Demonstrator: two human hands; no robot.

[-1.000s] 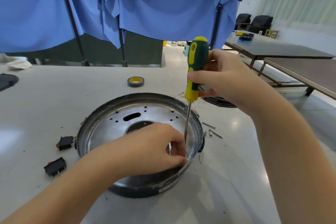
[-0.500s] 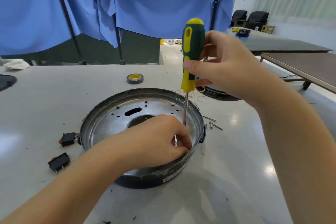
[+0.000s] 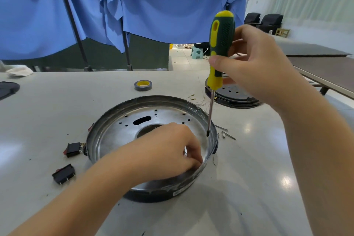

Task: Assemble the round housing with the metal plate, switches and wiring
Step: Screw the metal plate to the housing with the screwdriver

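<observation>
The round housing [image 3: 122, 120] sits under the left hand [image 3: 170, 151], whose curled fingers pinch a small screw [image 3: 185, 151] inside its near-right rim. Above it, the right hand [image 3: 254, 63] grips an upright screwdriver [image 3: 220, 44], tip hovering inside the housing's right wall.

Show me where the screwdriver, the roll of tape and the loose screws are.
screwdriver [image 3: 222, 32]: head view, on the green handle.
roll of tape [image 3: 143, 85]: head view, on its grey outer side.
loose screws [image 3: 228, 135]: head view, on the shaft of one on the table.
</observation>
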